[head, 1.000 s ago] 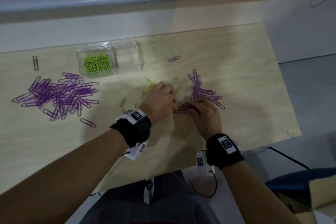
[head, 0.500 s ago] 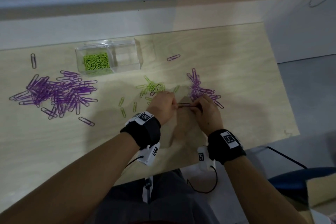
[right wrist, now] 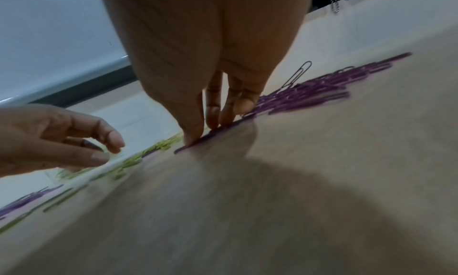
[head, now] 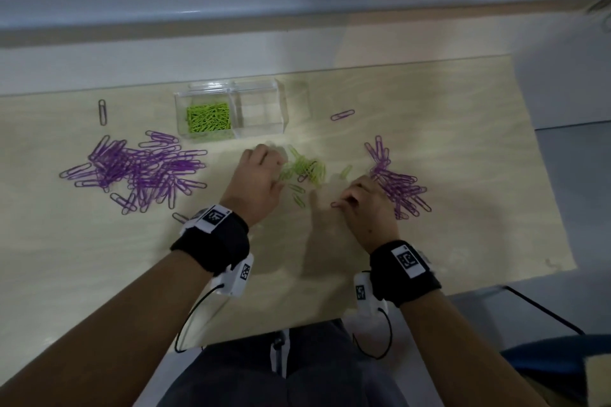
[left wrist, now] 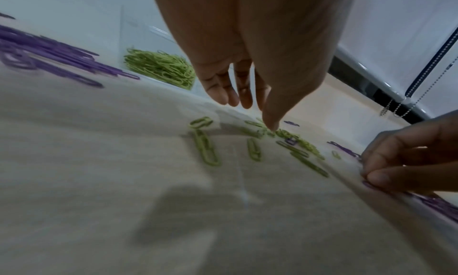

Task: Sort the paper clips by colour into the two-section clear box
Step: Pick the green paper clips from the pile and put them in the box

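Our right hand (right wrist: pixel 198 68) presses straight fingertips (right wrist: pixel 193 138) onto a flat purple clip (right wrist: pixel 208 137) on the table (head: pixel 463 149). Our left hand (head: pixel 256 182) hangs over the loose green clips (head: pixel 305 168), fingers relaxed and slightly apart, holding nothing. We judge these clips light, stiff and slippery; sliding one, then pinching its edge, should work best. Both wrists angle downward. The clear box (head: pixel 261 129) stands beyond, green in its left section.
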Action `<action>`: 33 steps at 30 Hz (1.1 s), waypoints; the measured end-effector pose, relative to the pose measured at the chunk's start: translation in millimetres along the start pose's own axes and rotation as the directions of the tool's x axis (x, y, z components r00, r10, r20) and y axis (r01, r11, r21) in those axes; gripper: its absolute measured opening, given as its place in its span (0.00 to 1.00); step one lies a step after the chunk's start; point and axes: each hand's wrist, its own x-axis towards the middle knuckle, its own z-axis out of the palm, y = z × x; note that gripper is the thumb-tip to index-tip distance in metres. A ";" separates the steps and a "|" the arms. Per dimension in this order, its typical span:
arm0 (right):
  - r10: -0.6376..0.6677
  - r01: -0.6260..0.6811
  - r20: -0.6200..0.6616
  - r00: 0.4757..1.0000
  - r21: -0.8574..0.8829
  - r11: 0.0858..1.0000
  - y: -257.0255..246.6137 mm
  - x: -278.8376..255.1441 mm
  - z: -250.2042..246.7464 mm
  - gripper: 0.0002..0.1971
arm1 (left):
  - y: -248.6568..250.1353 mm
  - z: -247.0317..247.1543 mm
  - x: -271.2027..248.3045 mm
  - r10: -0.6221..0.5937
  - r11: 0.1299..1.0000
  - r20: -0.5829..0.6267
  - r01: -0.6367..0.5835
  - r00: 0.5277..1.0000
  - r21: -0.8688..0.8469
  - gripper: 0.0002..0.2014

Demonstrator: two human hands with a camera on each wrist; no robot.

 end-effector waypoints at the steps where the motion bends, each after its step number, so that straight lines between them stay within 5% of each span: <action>1: 0.022 -0.022 0.009 1.000 0.003 1.000 2.4 -0.1 -2.2 0.09 | 4.3 1.7 3.8 0.030 1.000 0.010 -0.029 1.000 -0.011 0.20; 5: 0.106 -0.105 0.028 0.994 -0.017 0.994 2.9 5.7 -21.0 0.04 | 19.8 11.3 21.8 0.063 0.998 0.136 -0.058 0.989 -0.039 0.26; 8: 0.039 -0.038 0.020 0.999 -0.065 0.997 -9.4 25.4 -23.7 0.07 | 22.6 12.9 29.4 0.012 0.999 0.208 -0.001 0.978 -0.051 0.21; 11: -0.018 0.024 0.100 0.995 -0.052 0.998 -27.8 51.5 -11.5 0.15 | 15.7 9.0 25.9 -0.034 0.992 0.180 0.055 0.983 -0.114 0.08; 15: -0.091 0.101 0.256 0.962 -0.028 0.994 -47.4 68.1 2.9 0.15 | -2.3 4.0 6.9 0.045 0.980 0.065 -0.032 0.997 -0.196 0.03; 20: -0.061 0.079 0.273 0.960 -0.053 0.995 -44.8 68.2 6.4 0.03 | -29.3 -7.8 -19.6 0.085 0.985 -0.014 -0.086 0.996 -0.149 0.04; 27: 0.081 -0.026 0.185 0.979 -0.282 0.959 -55.6 58.9 10.2 0.06 | -24.0 -7.0 -16.8 0.119 0.988 -0.006 -0.119 0.993 -0.095 0.12; 33: 0.097 -0.022 0.205 0.974 -0.339 0.940 -59.7 54.0 21.3 0.12 | 10.4 -2.6 18.4 0.097 0.994 0.188 -0.087 0.977 -0.062 0.20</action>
